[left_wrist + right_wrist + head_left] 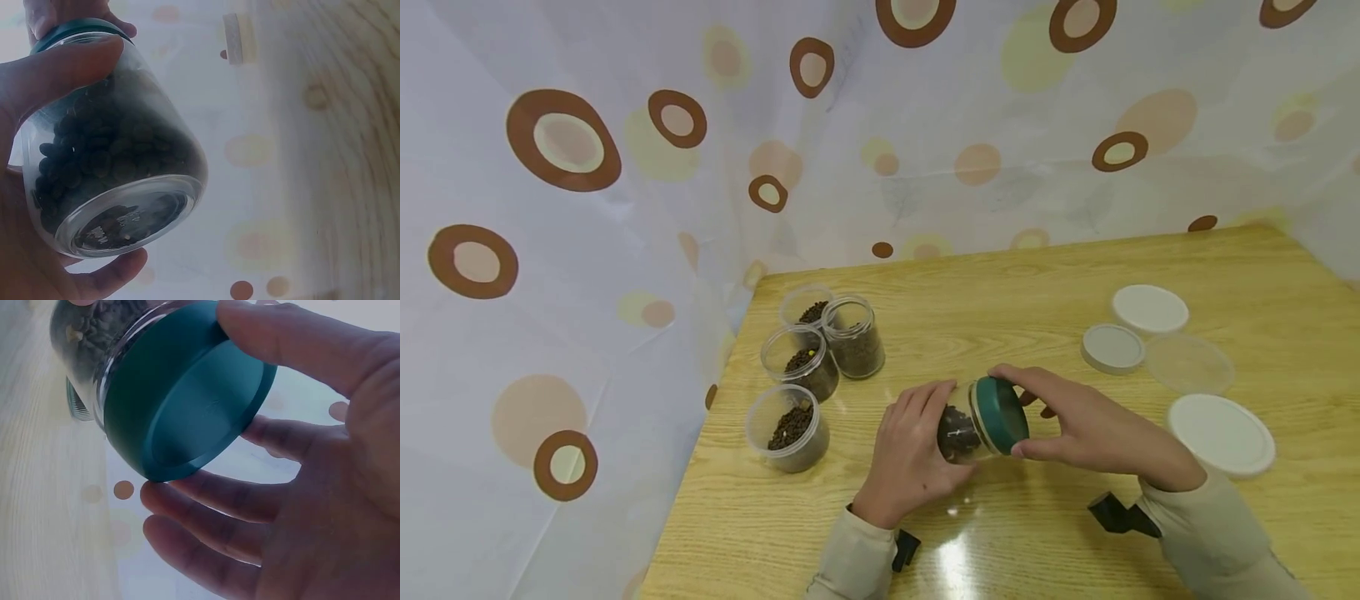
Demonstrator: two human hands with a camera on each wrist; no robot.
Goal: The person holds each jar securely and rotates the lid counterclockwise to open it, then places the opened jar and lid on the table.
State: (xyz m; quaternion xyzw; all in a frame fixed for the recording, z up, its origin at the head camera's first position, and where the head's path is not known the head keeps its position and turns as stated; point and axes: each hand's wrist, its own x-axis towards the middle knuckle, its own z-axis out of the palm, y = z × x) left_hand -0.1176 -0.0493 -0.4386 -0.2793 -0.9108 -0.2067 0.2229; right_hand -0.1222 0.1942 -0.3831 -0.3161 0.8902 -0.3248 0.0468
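A clear jar (957, 423) with dark, bean-like pieces inside lies tilted on its side above the table, its base toward the left. My left hand (913, 450) grips the jar's body, thumb and fingers on opposite sides. A green lid (1002, 415) sits on the jar's mouth. My right hand (1090, 423) holds this lid by its edge, thumb on one side and fingertips on the other, as the right wrist view shows. In the left wrist view, the jar's round base (134, 215) faces the camera.
At the left stand several open clear containers with brown granules: a near tub (808, 454), one behind it (823, 379), a taller jar (859, 357) and a far tub (790, 310). On the right lie white lids (1222, 435), a smaller grey-white lid (1112, 348) and a translucent lid (1191, 364).
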